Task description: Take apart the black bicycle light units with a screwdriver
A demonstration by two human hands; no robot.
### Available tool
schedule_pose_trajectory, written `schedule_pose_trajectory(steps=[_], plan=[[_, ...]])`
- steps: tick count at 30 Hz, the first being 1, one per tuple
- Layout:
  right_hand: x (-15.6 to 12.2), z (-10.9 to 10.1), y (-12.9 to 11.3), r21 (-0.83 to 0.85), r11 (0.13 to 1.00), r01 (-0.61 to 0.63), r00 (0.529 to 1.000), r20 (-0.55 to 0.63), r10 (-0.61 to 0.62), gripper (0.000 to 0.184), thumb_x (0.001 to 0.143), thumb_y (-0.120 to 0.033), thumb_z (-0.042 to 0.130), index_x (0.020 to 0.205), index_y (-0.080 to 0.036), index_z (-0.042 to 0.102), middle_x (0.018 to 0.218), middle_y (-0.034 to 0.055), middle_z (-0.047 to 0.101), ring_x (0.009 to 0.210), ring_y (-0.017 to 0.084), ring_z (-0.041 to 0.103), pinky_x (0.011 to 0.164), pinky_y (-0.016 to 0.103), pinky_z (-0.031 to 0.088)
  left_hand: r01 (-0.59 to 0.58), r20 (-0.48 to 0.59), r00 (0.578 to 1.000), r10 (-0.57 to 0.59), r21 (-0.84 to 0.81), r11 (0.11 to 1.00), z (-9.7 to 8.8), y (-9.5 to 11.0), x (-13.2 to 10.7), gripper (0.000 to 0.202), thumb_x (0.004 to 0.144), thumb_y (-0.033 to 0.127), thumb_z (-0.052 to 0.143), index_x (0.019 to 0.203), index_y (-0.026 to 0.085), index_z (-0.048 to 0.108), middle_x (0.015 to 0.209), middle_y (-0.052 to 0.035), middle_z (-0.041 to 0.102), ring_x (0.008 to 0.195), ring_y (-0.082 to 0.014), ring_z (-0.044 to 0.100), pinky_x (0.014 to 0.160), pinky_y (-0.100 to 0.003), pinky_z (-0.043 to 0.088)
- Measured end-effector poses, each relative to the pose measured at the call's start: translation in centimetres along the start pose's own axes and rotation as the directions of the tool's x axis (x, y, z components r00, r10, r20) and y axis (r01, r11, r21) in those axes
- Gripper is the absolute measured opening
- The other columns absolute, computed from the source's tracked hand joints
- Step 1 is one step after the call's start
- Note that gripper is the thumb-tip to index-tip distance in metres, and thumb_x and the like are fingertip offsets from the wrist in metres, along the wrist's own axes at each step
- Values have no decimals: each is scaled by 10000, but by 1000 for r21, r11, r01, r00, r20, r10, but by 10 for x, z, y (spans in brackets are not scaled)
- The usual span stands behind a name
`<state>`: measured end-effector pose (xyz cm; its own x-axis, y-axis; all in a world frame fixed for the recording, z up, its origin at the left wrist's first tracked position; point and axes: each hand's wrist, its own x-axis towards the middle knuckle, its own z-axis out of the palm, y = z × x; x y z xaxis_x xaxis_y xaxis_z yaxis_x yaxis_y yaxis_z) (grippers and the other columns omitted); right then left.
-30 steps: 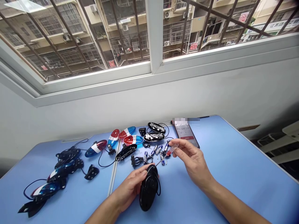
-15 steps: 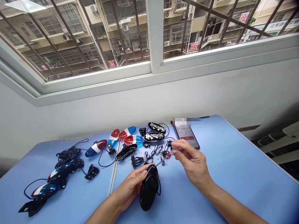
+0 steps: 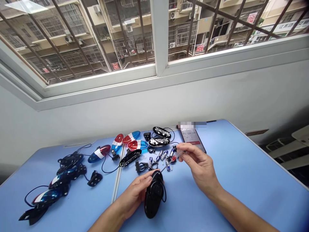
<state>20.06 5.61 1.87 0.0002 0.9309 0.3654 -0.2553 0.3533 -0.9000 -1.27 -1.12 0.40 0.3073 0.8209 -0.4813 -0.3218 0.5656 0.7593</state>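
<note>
My left hand (image 3: pixel 135 193) grips a black oval housing (image 3: pixel 153 197), holding it on edge above the blue table (image 3: pixel 241 180). My right hand (image 3: pixel 200 166) pinches the clear red-tipped handle of a small screwdriver (image 3: pixel 172 160). Its thin shaft slants down to the top end of the housing. Several small batteries (image 3: pixel 162 155) lie just beyond the screwdriver.
Red-and-blue light covers (image 3: pixel 131 140) and black bases with cords (image 3: pixel 70 161) are spread over the table's left and middle. A phone (image 3: pixel 193 138) showing a timer lies behind my right hand. A white wall and barred window rise behind the table.
My right hand's fingers shifted slightly on the screwdriver handle; the tip stays at the housing. My left hand and the housing have barely moved.
</note>
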Motion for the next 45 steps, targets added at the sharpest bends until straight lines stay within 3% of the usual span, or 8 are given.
schedule_pose_trajectory(steps=[4, 10, 13, 18, 27, 33, 39, 45], plan=[[0, 0, 1, -15, 1000, 2, 1000, -4, -2, 149, 842, -249, 691, 965, -294, 764, 1064, 42, 684, 756, 123, 634, 641, 244, 574, 0, 4, 1000, 0, 0, 1000, 0, 0, 0, 556, 761, 468, 794, 1241, 210, 681, 941, -75, 709, 833, -176, 641, 749, -242, 486], [0, 0, -1, 8, 1000, 11, 998, -58, -10, 99, 810, -234, 729, 898, -279, 743, 865, 1, 646, 699, 109, 604, 612, 226, 547, -1, 1, 1000, 1, 1, 1000, -1, -1, -1, 557, 756, 463, 798, 1237, 205, 685, 944, -76, 708, 836, -179, 638, 742, -237, 480], [0, 0, 0, 19, 999, -42, 998, -42, 43, 196, 837, -266, 704, 1030, -290, 719, 935, 19, 689, 708, 119, 613, 626, 250, 563, 3, 9, 1000, -3, 1, 1000, -1, -1, -1, 557, 760, 463, 795, 1243, 210, 681, 921, -71, 706, 818, -179, 640, 742, -242, 482], [1, -1, 3, 15, 1000, -14, 999, -40, 14, 87, 775, -268, 762, 857, -247, 743, 943, 34, 699, 731, 141, 632, 620, 270, 566, -9, 25, 1000, 9, -8, 1000, -1, 0, 0, 547, 773, 459, 784, 1246, 206, 677, 916, -71, 698, 812, -179, 641, 746, -250, 490], [-1, 0, 2, 25, 996, -83, 996, 7, 83, 116, 804, -287, 734, 909, -238, 744, 1050, 66, 728, 791, 159, 663, 627, 273, 585, -3, 20, 1000, 3, -2, 1000, 1, 1, -1, 556, 769, 452, 791, 1248, 196, 672, 925, -76, 694, 789, -170, 639, 717, -237, 488], [-3, 5, 2, 128, 978, -165, 986, -11, 168, 454, 840, -314, 718, 1266, -281, 565, 1072, 74, 748, 866, 178, 703, 630, 279, 604, -9, 18, 1000, 9, -7, 1000, 1, 0, -1, 539, 778, 448, 786, 1243, 199, 676, 923, -71, 698, 799, -165, 636, 721, -233, 482], [-3, 0, 0, -126, 992, -6, 998, 67, 14, 147, 831, -306, 721, 969, -262, 746, 986, 41, 681, 704, 133, 651, 654, 291, 591, -13, 27, 1000, 13, -10, 1000, 2, 1, -1, 547, 792, 449, 769, 1260, 187, 663, 987, -94, 719, 822, -189, 655, 750, -262, 487], [-3, 1, 1, -42, 997, -68, 996, 48, 70, 351, 853, -300, 697, 1198, -273, 643, 925, 36, 730, 751, 155, 687, 696, 315, 609, -16, 30, 999, 16, -11, 1000, 2, 1, -1, 545, 801, 439, 764, 1271, 185, 656, 996, -100, 724, 827, -192, 660, 757, -268, 486]])
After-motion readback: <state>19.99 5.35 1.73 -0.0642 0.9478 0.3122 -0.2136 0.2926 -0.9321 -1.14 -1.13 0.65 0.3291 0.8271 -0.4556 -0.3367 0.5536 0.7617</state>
